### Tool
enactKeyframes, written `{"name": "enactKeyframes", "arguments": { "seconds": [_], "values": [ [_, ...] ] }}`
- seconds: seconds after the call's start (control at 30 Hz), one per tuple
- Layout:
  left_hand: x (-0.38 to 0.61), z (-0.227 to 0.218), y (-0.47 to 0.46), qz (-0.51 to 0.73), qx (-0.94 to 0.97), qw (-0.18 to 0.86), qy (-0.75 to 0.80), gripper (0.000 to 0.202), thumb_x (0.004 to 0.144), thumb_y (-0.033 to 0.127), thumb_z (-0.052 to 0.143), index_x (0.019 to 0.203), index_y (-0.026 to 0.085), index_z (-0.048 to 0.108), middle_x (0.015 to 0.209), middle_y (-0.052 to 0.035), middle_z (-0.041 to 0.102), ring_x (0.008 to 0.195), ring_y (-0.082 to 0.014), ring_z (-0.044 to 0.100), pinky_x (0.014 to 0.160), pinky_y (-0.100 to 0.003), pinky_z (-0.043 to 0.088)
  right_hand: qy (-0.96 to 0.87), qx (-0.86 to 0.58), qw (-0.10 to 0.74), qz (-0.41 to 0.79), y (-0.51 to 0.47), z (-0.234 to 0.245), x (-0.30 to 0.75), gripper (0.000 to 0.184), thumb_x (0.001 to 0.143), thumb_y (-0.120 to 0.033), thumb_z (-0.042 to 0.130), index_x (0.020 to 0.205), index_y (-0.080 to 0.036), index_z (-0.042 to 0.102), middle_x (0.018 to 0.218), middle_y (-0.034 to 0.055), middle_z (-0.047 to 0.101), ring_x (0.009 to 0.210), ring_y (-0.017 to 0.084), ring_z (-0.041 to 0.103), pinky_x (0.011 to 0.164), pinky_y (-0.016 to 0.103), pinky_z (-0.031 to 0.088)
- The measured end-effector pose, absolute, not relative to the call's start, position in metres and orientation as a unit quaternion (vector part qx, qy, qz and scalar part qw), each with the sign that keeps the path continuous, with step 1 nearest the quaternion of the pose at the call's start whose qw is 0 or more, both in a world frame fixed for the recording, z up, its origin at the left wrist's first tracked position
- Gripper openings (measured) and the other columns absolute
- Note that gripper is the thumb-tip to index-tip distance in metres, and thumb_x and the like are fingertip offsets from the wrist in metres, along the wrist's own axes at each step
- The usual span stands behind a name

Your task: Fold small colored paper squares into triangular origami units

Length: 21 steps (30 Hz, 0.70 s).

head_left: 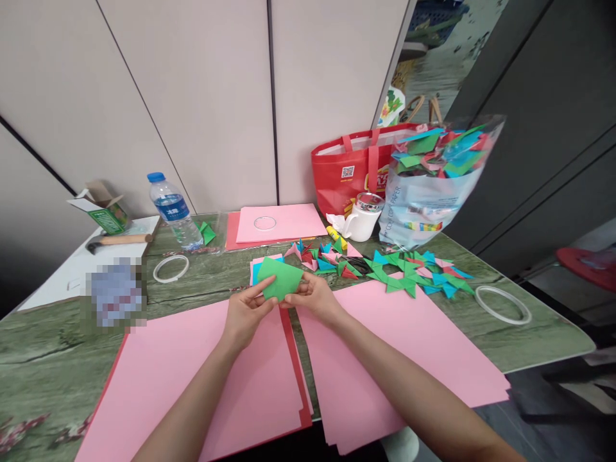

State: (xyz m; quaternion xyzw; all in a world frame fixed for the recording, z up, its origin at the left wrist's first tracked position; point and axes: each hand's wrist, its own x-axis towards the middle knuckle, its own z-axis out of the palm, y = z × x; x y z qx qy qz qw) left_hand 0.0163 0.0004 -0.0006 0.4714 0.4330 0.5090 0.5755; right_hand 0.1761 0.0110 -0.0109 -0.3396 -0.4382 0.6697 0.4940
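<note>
Both my hands hold a green square of paper [280, 278] above the table, just over a small stack of pink and blue squares [256, 265]. My left hand [246, 313] pinches its lower left edge. My right hand [314, 296] pinches its right corner. Under my forearms lie large pink sheets [409, 346] with a red sheet [291, 359] between them. To the right of my hands lies a heap of folded paper pieces [399, 269] in green, blue, pink and red.
A water bottle [173, 210], an open green carton [103, 212] and a hammer [118, 240] stand at the back left. Tape rings [171, 268] [503, 303] lie on the green table [43, 346]. A white mug [363, 218], red bag [351, 168] and plastic bag of folded pieces [433, 186] stand behind.
</note>
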Motion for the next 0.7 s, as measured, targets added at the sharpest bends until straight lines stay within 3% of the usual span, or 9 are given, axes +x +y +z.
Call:
{"name": "enactKeyframes", "arguments": {
  "seconds": [0.3,0.5,0.6,0.7],
  "values": [
    [0.011,0.013,0.001,0.521,0.465,0.565,0.439,0.05,0.05,0.017,0.078,0.099,0.015,0.067,0.055,-0.0008,0.066,0.07,-0.0188,0.064,0.07,-0.027,0.051,-0.401,-0.312,0.511,0.693,0.018,-0.012,0.179,0.035,0.058,-0.03,0.072,0.086,-0.016,0.055,0.062,-0.0009,0.065,0.063,0.017,0.065,0.068,0.037,0.052],
    [0.004,0.014,0.002,0.425,0.528,0.6,0.425,0.046,0.055,0.018,0.074,0.1,0.016,0.066,0.082,-0.0066,0.071,0.078,-0.0204,0.064,0.072,-0.029,0.05,-0.335,-0.379,0.568,0.65,0.026,-0.014,0.185,0.029,0.061,-0.039,0.068,0.078,-0.019,0.055,0.074,0.0008,0.067,0.064,0.014,0.062,0.058,0.028,0.048],
    [0.004,0.012,0.001,0.386,0.546,0.611,0.424,0.043,0.056,0.018,0.074,0.098,0.016,0.067,0.089,-0.0083,0.07,0.079,-0.0213,0.064,0.072,-0.03,0.051,-0.38,-0.373,0.55,0.644,0.025,-0.017,0.187,0.024,0.057,-0.03,0.072,0.072,-0.019,0.056,0.08,0.001,0.066,0.068,0.013,0.059,0.057,0.023,0.044],
    [0.004,0.011,0.002,0.396,0.536,0.615,0.42,0.05,0.055,0.019,0.075,0.104,0.016,0.064,0.095,-0.0095,0.069,0.085,-0.0228,0.064,0.076,-0.033,0.05,-0.424,-0.366,0.53,0.636,0.024,-0.02,0.186,0.021,0.053,-0.021,0.073,0.067,-0.018,0.059,0.07,-0.002,0.063,0.062,0.01,0.055,0.055,0.021,0.041]
  ]
}}
